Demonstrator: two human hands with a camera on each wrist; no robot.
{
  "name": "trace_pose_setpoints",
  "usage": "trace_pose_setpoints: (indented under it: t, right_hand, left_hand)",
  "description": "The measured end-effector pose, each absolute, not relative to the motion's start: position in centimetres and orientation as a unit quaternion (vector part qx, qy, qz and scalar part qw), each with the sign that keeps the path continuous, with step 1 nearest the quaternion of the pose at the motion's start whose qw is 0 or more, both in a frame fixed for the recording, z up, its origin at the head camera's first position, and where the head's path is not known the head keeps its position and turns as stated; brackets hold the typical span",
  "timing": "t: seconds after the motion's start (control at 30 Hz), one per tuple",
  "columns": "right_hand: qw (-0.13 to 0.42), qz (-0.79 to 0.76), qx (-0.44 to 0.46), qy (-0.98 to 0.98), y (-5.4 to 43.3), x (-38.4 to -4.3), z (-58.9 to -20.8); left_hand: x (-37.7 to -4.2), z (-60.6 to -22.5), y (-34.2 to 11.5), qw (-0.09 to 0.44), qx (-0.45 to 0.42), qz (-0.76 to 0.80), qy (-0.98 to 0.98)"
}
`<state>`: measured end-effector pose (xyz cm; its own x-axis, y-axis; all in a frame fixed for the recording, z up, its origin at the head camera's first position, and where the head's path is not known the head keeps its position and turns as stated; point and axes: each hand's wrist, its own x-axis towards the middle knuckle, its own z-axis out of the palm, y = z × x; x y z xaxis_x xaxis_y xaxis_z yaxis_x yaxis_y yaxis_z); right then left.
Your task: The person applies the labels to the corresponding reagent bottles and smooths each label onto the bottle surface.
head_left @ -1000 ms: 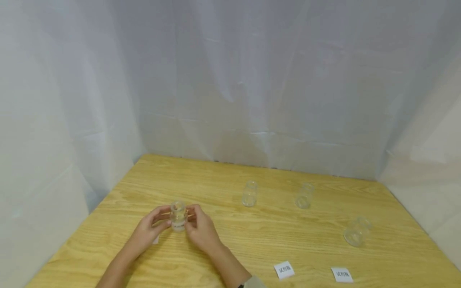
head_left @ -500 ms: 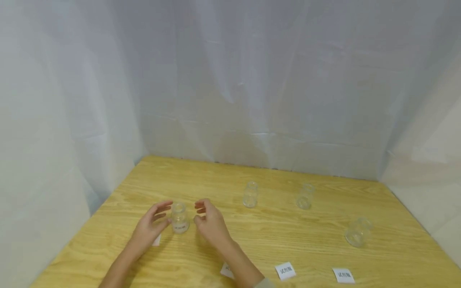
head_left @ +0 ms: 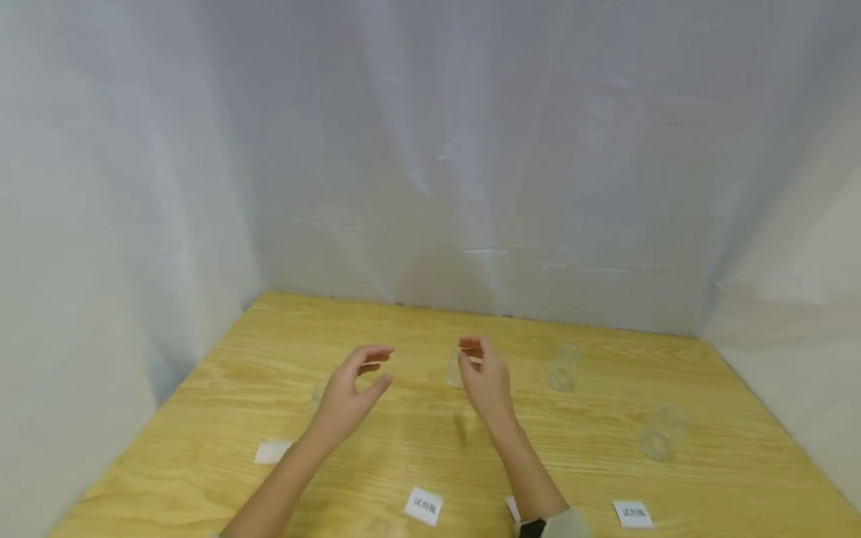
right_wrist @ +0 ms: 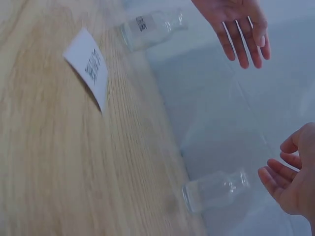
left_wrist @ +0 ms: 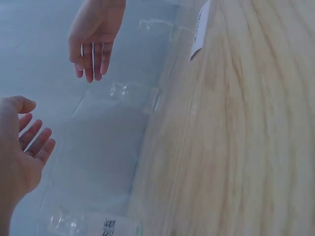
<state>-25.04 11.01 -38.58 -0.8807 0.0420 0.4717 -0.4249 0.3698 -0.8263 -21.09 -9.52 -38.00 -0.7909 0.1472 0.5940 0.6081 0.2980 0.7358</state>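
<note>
My left hand (head_left: 351, 396) hovers over the table with thumb and fingers spread, holding nothing. Behind it, mostly hidden in the head view, stands a clear glass reagent bottle (right_wrist: 155, 30) bearing a printed white label. My right hand (head_left: 487, 381) hangs in front of an unlabelled glass bottle (head_left: 454, 376), fingers loosely bent and no object in them. In the right wrist view this bottle (right_wrist: 214, 191) stands apart from the fingers. Two more clear bottles, a middle one (head_left: 562, 368) and a nearer one (head_left: 659, 435), stand to the right.
Printed labels lie along the front: one (head_left: 424, 506) between the forearms, one (head_left: 513, 509) partly under the right forearm, one (head_left: 633, 514) farther right. A blank white paper piece (head_left: 272, 451) lies by the left forearm. A white curtain (head_left: 484, 164) encloses the wooden table (head_left: 377, 463).
The right hand has let go of the labelled bottle and moved right to the unlabelled one. The left hand has left the labelled bottle and moved right too. The labelled bottle stays standing.
</note>
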Motion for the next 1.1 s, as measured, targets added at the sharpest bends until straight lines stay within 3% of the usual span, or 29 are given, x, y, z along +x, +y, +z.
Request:
trace_pose_setpoints:
  t: [0.23, 0.63, 1.1]
  right_hand:
    - [0.211, 0.552, 0.04, -0.806, 13.3, -26.1, -40.2]
    - [0.097, 0.594, 0.035, -0.798, 13.8, -27.5, -42.8]
    - [0.074, 0.615, 0.047, -0.783, 13.6, -27.7, -43.5]
  left_hand:
    - [-24.5, -40.7, -5.6, 0.11, -0.192, -0.623, -0.75]
    - [-28.0, -43.1, -1.9, 0.026, -0.159, -0.614, -0.773]
    - [-29.2, -44.4, -1.2, 0.02, -0.159, -0.63, -0.76]
